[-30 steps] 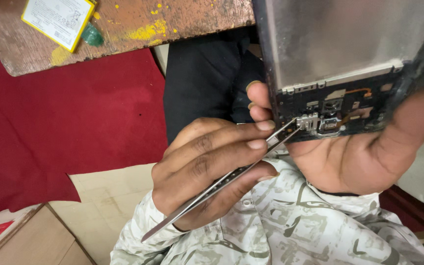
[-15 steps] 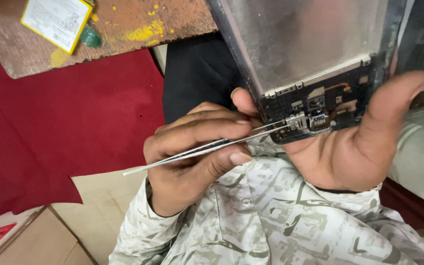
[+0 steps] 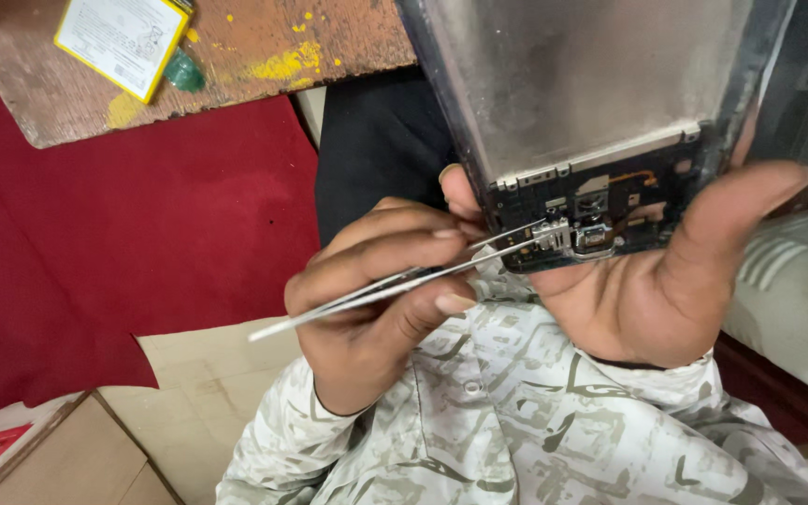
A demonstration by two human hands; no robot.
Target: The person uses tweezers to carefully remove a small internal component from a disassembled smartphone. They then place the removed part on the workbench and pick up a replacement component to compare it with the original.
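Opened phone (image 3: 600,112) gripped in right hand (image 3: 666,290); left hand (image 3: 376,299) fingers pinch tweezers (image 3: 395,285), tips pointing 2 o'clock, touching its connector (image 3: 577,236).

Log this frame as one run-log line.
left hand: pinches tweezers | tips: at metal connector | right hand: cradles opened phone | behind: yellow-edged pack on wooden board

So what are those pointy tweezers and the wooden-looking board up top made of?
The tweezers look like bare metal: thin, silvery, with a shine along the arms. The board looks like worn wood or pressed board: dull brown, scuffed, splashed with yellow paint. Which of the two is hard to tell.
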